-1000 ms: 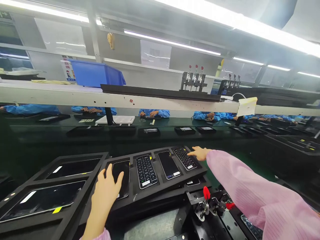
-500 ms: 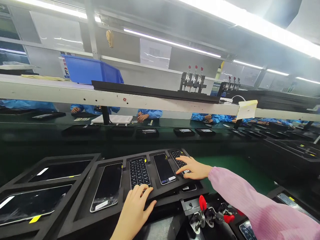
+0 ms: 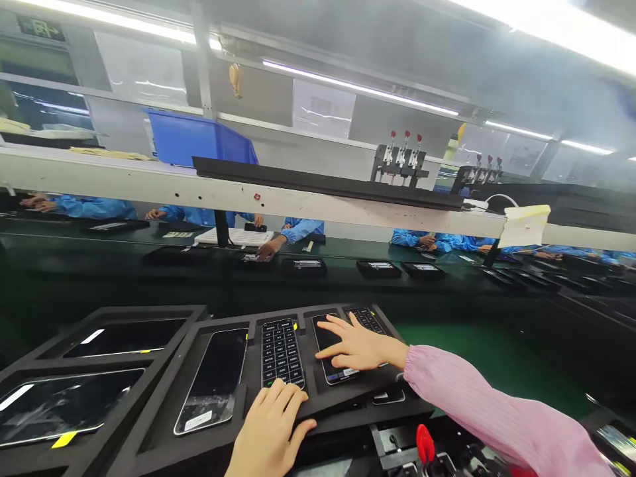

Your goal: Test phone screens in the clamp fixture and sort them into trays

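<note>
A black foam tray (image 3: 248, 424) in front of me holds several phones side by side, some with dark glass up, some showing a keypad screen. My left hand (image 3: 273, 424) rests on the tray's near edge, fingers bent against the bottom of a keypad phone (image 3: 281, 352). My right hand (image 3: 355, 344), in a pink sleeve, lies flat with fingers spread on a dark-screen phone (image 3: 330, 348); another keypad phone (image 3: 368, 319) shows just past it. A dark phone (image 3: 213, 381) lies to the left in the same tray.
A second black tray (image 3: 74, 424) with two larger dark screens sits at left. A clamp with a red handle (image 3: 424, 445) is at the bottom right. The green conveyor belt (image 3: 487, 364) runs beyond, with small black trays; workers in blue sleeves sit across it under a white shelf.
My right hand has slid left from the far-right keypad phone onto the dark-screen phone. My left hand has moved right from the dark phone to the tray's near edge by the keypad phone.
</note>
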A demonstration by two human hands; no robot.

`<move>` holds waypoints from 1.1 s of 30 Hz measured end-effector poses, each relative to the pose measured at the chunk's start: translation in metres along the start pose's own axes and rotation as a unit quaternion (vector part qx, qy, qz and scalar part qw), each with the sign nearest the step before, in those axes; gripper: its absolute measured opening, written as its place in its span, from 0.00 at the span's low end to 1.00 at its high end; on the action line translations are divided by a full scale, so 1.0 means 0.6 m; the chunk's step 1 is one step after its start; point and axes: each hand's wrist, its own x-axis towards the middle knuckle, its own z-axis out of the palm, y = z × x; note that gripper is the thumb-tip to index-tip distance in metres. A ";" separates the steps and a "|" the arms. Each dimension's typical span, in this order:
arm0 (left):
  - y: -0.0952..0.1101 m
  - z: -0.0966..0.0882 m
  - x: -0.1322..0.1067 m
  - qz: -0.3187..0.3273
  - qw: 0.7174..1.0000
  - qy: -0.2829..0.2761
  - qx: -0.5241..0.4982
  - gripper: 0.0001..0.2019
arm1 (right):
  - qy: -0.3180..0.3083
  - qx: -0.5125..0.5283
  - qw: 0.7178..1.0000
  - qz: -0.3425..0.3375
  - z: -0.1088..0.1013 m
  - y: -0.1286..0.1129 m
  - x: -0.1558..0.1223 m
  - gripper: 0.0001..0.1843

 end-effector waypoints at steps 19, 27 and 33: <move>-0.010 -0.045 -0.009 -0.022 0.995 -0.044 -0.082 0.08 | 0.086 0.079 0.988 0.106 0.026 0.030 -0.056 0.20; -0.102 -0.073 -0.014 -0.131 0.985 0.110 -0.015 0.12 | 0.137 0.095 0.973 0.158 0.014 0.051 -0.102 0.21; -0.183 -0.068 -0.017 -0.328 0.941 0.079 -0.031 0.30 | 0.125 0.095 0.957 0.244 0.027 0.057 -0.198 0.22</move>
